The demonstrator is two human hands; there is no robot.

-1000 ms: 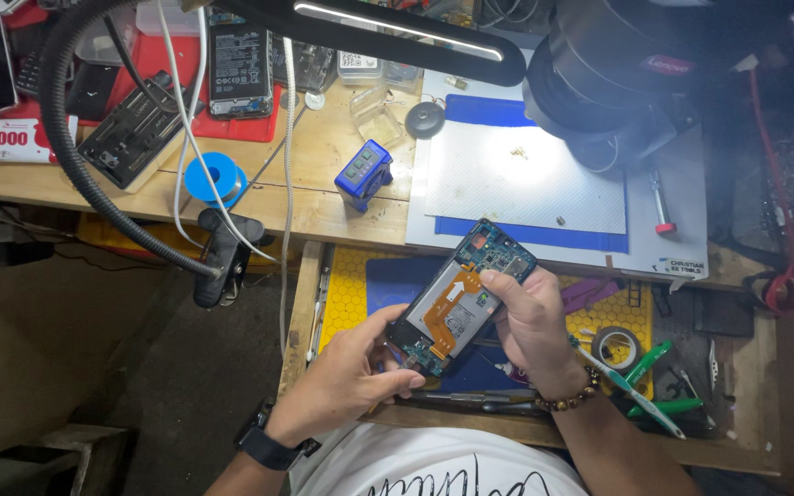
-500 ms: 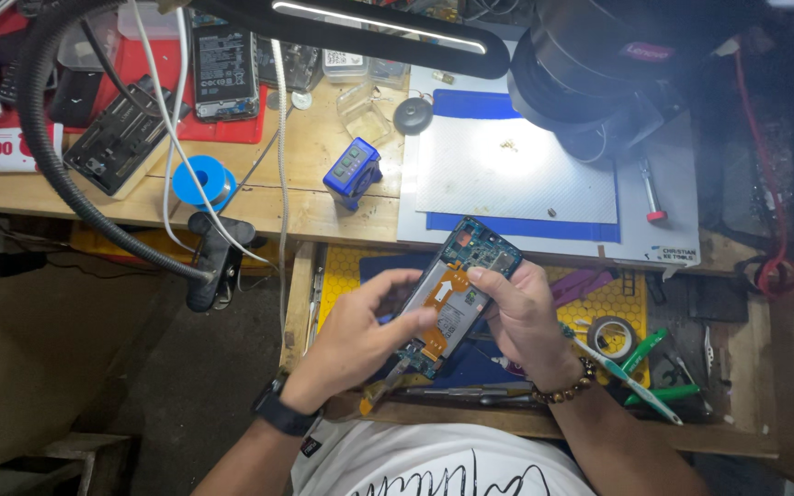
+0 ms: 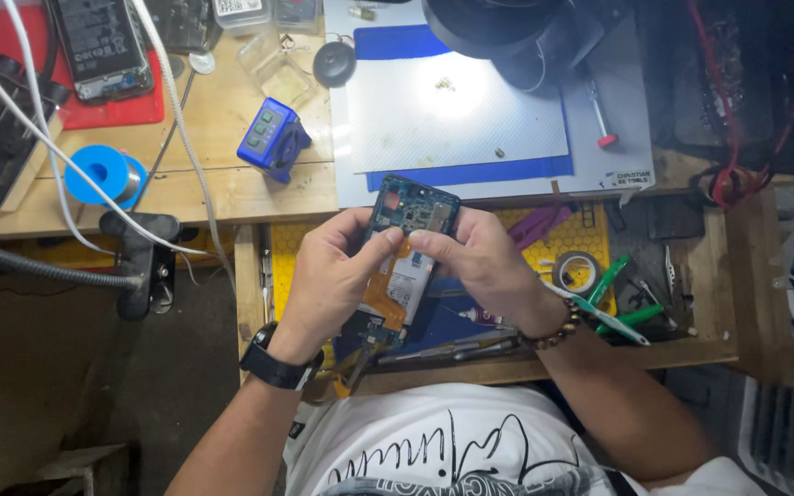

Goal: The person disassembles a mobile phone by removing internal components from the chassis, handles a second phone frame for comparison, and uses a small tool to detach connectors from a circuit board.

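Note:
An opened phone [image 3: 410, 241] with its back cover off shows a dark circuit board at the top and orange flex and a pale battery below. My left hand [image 3: 333, 276] grips its left side, thumb pressed on the board. My right hand [image 3: 480, 262] holds the right side, thumb and forefinger pinching at the middle of the board. The phone is held over an open drawer [image 3: 599, 354] in front of the workbench edge. A black watch is on my left wrist and a bead bracelet on my right.
A white and blue work mat [image 3: 457, 119] lies lit under a black microscope head [image 3: 498, 28]. A blue box-shaped tool [image 3: 273, 142], a blue solder spool [image 3: 103, 173], another phone on a red mat [image 3: 103, 46], a tape roll [image 3: 576, 273] and green tweezers [image 3: 613, 285] lie around.
The view has moved closer and the phone has turned more upright. Both thumbs have come together on the upper board, where earlier my hands held the phone's ends slantwise.

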